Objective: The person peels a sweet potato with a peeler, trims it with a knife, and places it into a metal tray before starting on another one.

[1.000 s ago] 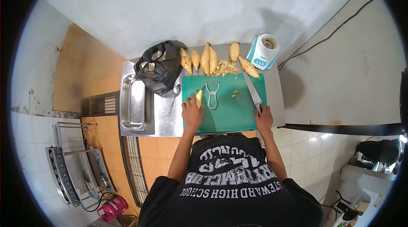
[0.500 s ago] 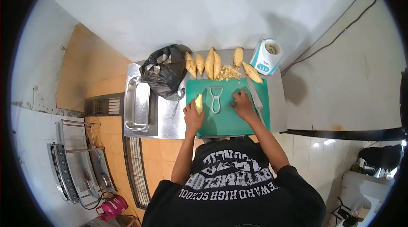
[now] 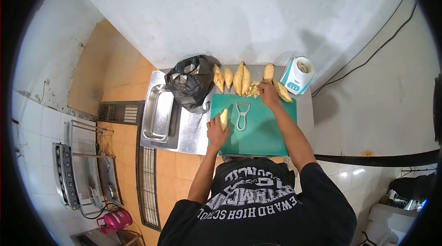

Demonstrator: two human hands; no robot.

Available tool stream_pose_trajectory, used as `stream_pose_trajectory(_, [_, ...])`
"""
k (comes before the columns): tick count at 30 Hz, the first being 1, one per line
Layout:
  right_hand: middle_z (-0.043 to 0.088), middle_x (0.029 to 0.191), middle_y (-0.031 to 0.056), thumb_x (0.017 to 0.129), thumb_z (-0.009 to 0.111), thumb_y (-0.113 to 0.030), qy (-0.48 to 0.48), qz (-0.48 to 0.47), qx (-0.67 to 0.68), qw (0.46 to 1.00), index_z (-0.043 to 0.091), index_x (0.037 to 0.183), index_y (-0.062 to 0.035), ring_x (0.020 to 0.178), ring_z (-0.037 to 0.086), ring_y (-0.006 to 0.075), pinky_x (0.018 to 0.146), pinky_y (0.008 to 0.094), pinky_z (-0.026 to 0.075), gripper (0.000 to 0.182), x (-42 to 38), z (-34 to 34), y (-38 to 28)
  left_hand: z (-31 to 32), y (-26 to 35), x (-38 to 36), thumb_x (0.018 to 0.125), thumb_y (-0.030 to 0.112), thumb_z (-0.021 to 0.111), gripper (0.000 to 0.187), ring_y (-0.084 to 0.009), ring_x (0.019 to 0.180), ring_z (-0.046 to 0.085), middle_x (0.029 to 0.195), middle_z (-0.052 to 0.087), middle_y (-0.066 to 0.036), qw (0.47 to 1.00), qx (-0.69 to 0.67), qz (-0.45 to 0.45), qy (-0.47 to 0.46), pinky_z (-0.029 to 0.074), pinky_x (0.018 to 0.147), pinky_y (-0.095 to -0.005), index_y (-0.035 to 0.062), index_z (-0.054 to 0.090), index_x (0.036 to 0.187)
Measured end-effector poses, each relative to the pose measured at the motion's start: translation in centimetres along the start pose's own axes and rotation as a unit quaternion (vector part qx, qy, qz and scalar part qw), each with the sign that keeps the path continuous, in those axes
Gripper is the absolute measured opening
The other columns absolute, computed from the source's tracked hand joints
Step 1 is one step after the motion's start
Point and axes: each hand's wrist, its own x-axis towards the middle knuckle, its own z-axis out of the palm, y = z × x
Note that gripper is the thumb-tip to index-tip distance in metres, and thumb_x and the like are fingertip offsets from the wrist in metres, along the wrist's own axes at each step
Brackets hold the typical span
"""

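Observation:
My left hand [image 3: 216, 131] is closed around a peeled, pale yellow sweet potato [image 3: 223, 118] at the left edge of the green cutting board [image 3: 253, 140]. Beyond the board's far edge, my right hand [image 3: 266, 91] reaches to a heap of peelings [image 3: 252, 90], fingers bent together; anything between them is hidden. A white peeler [image 3: 241, 116] lies on the board between the two hands. The knife is out of sight, with my right forearm over that area.
Unpeeled sweet potatoes [image 3: 238, 79] line the counter by the wall, with another one [image 3: 282, 91] at the right. A black plastic bag [image 3: 189, 82] stands left, near a metal sink basin [image 3: 158, 113] and a spoon [image 3: 205, 106]. A white-and-blue appliance base [image 3: 297, 75] stands far right.
My right hand has moved from the board, beside the knife, up to the heap of peelings. My left hand still holds the sweet potato. The whole view has shifted slightly.

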Motion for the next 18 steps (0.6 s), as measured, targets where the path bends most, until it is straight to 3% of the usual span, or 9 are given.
stream_pose_trajectory(1, [0.067, 0.104, 0.0161, 0.084, 0.071, -0.009, 0.067, -0.044, 0.002, 0.997, 0.072, 0.094, -0.0058, 0.095, 0.065, 0.0382, 0.083, 0.0467, 0.052, 0.010, 0.1, 0.1, 0.1, 0.0, 0.0, 0.0, 0.078, 0.022, 0.079, 0.081, -0.0420, 0.116, 0.051, 0.128, 0.054, -0.022, 1.000, 0.005, 0.001, 0.007, 0.049, 0.095, -0.0514, 0.0083, 0.042, 0.148])
stream_pose_trajectory(9, [0.067, 0.106, 0.0127, 0.086, 0.073, -0.017, 0.044, 0.053, -0.103, 0.992, 0.070, 0.101, -0.0117, 0.097, 0.065, 0.0362, 0.085, 0.0472, 0.051, 0.016, -13.8, -4.9, -2.7, 0.0, 0.0, 0.2, 0.077, 0.021, 0.081, 0.075, -0.0431, 0.110, 0.052, 0.124, 0.053, -0.023, 0.999, -0.024, -0.025, 0.015, 0.048, 0.094, -0.0520, 0.0019, 0.043, 0.139])
stream_pose_trajectory(11, [0.066, 0.115, 0.0129, 0.088, 0.073, -0.031, -0.095, 0.180, -0.006, 0.979, 0.066, 0.116, -0.0129, 0.099, 0.066, 0.0379, 0.087, 0.0491, 0.051, 0.034, -15.6, -4.1, -4.7, -0.2, 0.0, 0.5, 0.077, 0.020, 0.081, 0.070, -0.0438, 0.110, 0.053, 0.124, 0.053, -0.023, 1.000, -0.008, -0.005, 0.000, 0.048, 0.092, -0.0523, 0.0007, 0.045, 0.133])
stream_pose_trajectory(13, [0.063, 0.124, 0.0160, 0.088, 0.072, -0.045, -0.215, 0.190, -0.107, 0.952, 0.050, 0.143, -0.0125, 0.100, 0.068, 0.0380, 0.086, 0.0495, 0.053, 0.068, -15.4, -1.5, -6.7, -0.3, -0.2, 0.9, 0.078, 0.019, 0.080, 0.070, -0.0447, 0.109, 0.052, 0.121, 0.053, -0.023, 1.000, -0.011, 0.014, -0.008, 0.047, 0.091, -0.0531, 0.0008, 0.044, 0.135])
stream_pose_trajectory(15, [0.060, 0.128, 0.0196, 0.087, 0.070, -0.052, -0.176, 0.172, -0.133, 0.960, 0.026, 0.159, -0.0116, 0.101, 0.069, 0.0376, 0.083, 0.0505, 0.056, 0.093, -14.0, 0.8, -9.4, -0.5, -0.6, 1.6, 0.085, 0.019, 0.077, 0.067, -0.0413, 0.113, 0.055, 0.124, 0.055, -0.023, 0.996, -0.061, 0.002, -0.063, 0.048, 0.094, -0.0502, 0.0002, 0.042, 0.139])
stream_pose_trajectory(16, [0.060, 0.128, 0.0196, 0.087, 0.070, -0.052, -0.171, 0.175, -0.133, 0.960, 0.026, 0.159, -0.0116, 0.101, 0.069, 0.0376, 0.083, 0.0505, 0.056, 0.093, -12.3, 1.5, -11.0, -0.1, -1.0, 2.1, 0.085, 0.019, 0.077, 0.067, -0.0413, 0.113, 0.055, 0.124, 0.055, -0.023, 0.996, -0.061, 0.008, -0.064, 0.048, 0.094, -0.0502, 0.0002, 0.042, 0.139])
stream_pose_trajectory(18, [0.057, 0.129, 0.0222, 0.089, 0.069, -0.049, -0.238, 0.211, -0.166, 0.934, 0.017, 0.163, -0.0120, 0.099, 0.069, 0.0391, 0.080, 0.0513, 0.056, 0.097, -9.9, 2.1, -13.4, 1.4, -1.7, 2.4, 0.093, 0.021, 0.070, 0.061, -0.0340, 0.111, 0.061, 0.128, 0.058, -0.021, 0.923, -0.378, -0.005, -0.067, 0.051, 0.091, -0.0442, 0.0004, 0.041, 0.142])
